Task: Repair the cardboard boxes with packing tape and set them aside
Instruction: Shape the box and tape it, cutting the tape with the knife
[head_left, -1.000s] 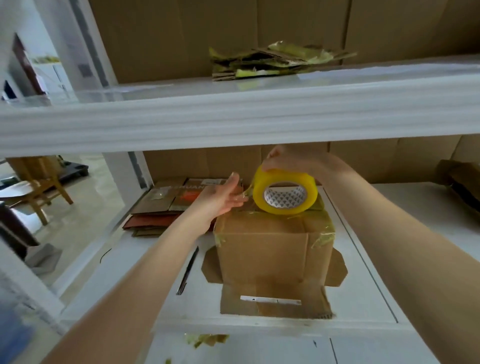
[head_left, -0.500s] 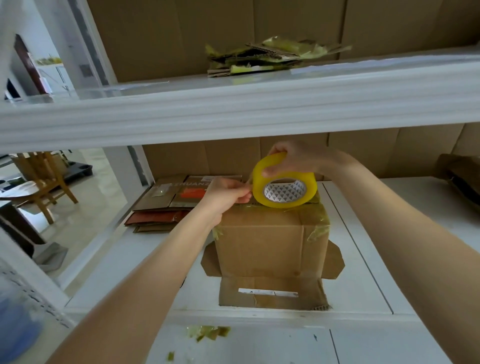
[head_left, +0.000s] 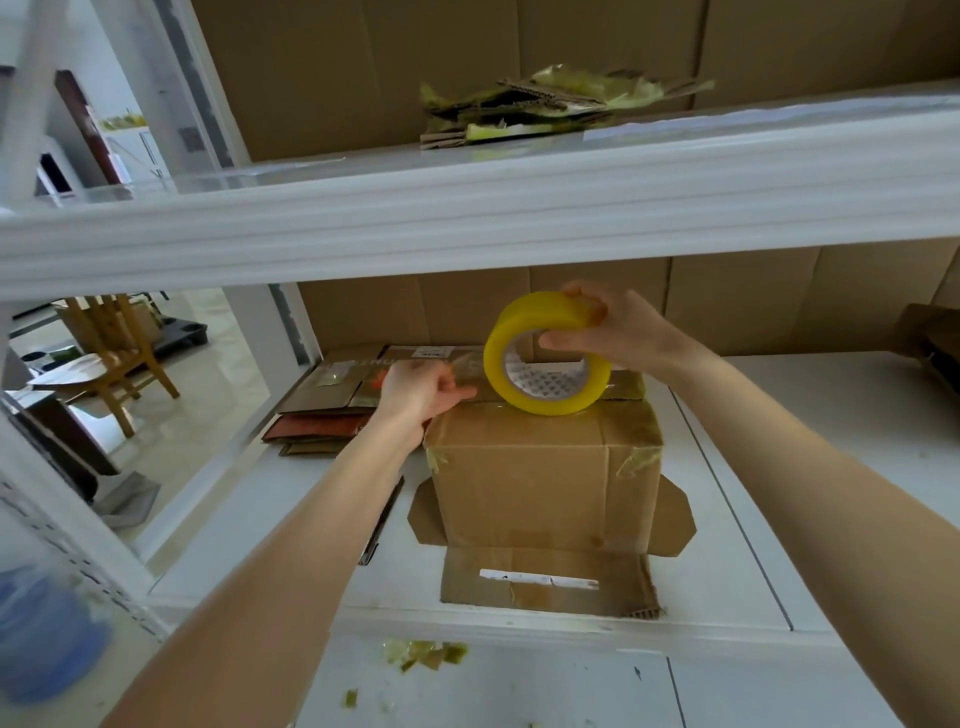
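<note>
A brown cardboard box (head_left: 545, 483) stands upside down on the white shelf (head_left: 727, 561), its bottom flaps spread out flat around it. Old tape scraps cling to its top corners. My right hand (head_left: 613, 332) grips a yellow roll of packing tape (head_left: 545, 358) just above the box's top, thumb through the core. My left hand (head_left: 423, 389) pinches the clear free end of the tape at the box's top left edge.
Flattened cardboard boxes (head_left: 332, 410) lie stacked at the back left of the shelf. A dark knife-like tool (head_left: 382, 519) lies beside my left forearm. Torn cardboard and tape scraps (head_left: 550, 109) sit on the upper shelf. Tape bits (head_left: 426, 654) litter the lower surface.
My right hand has lifted and tilted the roll up and to the right. My left hand closed on the tape end and drew a short strip out to the left.
</note>
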